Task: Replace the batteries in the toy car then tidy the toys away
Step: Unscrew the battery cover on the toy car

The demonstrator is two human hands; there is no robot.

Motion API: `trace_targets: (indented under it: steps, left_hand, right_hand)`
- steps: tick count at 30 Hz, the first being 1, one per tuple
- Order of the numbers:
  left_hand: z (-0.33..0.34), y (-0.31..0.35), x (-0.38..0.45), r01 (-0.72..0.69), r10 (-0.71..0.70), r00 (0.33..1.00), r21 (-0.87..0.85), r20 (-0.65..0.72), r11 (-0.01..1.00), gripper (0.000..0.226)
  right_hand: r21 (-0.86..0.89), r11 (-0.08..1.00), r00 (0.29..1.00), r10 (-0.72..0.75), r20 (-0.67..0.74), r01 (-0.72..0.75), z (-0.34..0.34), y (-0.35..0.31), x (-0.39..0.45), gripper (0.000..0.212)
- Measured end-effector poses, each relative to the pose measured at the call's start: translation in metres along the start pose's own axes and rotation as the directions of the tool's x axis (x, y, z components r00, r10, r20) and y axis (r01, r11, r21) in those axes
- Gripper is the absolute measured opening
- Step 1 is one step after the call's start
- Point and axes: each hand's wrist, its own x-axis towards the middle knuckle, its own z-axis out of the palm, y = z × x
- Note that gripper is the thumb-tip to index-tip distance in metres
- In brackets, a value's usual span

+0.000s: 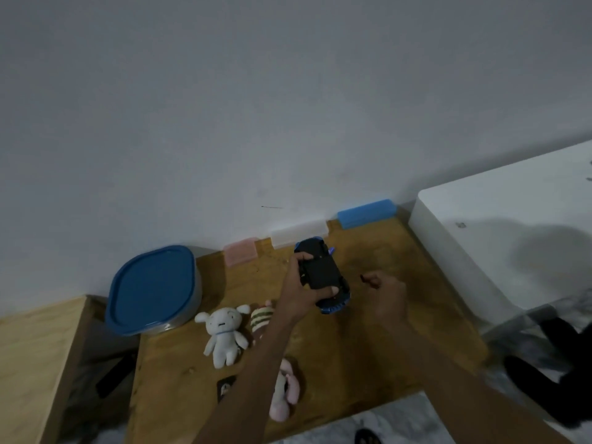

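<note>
A blue toy car point(322, 273) is turned upside down above the wooden table point(368, 341), its black underside facing me. My left hand point(299, 294) grips it from the left, fingers curled over the underside. To the right of the car, my right hand point(386, 294) pinches a small dark object point(362, 277) between its fingertips; what it is I cannot tell. A white plush toy point(224, 334) lies on the table left of my left arm. A striped plush point(261, 318) lies beside it. A pink plush point(285, 392) lies partly under my arm.
A tub with a blue lid point(153, 290) stands at the table's back left corner. Pink point(241, 251), white point(299, 233) and blue point(365, 212) boxes line the wall. A white block point(499, 238) borders the table's right. A small dark card point(226, 387) lies near the front edge.
</note>
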Motion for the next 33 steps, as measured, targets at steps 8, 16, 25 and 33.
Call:
trace_targets:
  steps: [8, 16, 25, 33]
  left_hand:
    - [0.003, -0.032, -0.003, 0.060, -0.060, 0.998, 0.006, 0.025, 0.998, 0.074]
    - [-0.002, -0.042, -0.007, 0.066, -0.066, 0.998, -0.009, 0.020, 0.998, 0.075]
    - [-0.006, -0.042, -0.009, 0.057, -0.057, 0.998, -0.018, 0.015, 0.998, 0.075]
    - [-0.016, -0.001, -0.004, -0.023, 0.023, 1.000, -0.004, -0.013, 1.000, 0.075]
  right_hand:
    - [-0.245, 0.969, 0.989, 0.067, 0.132, -0.033, 0.014, 0.045, -0.013, 0.019]
    - [-0.373, 0.927, 0.988, 0.097, 0.118, -0.046, 0.008, 0.045, -0.003, 0.024]
    - [-0.438, 0.894, 0.983, 0.155, 0.098, -0.097, 0.005, 0.034, 0.003, 0.016]
    - [0.081, 0.990, 0.968, -0.132, 0.213, 0.117, -0.016, -0.102, 0.032, 0.020]
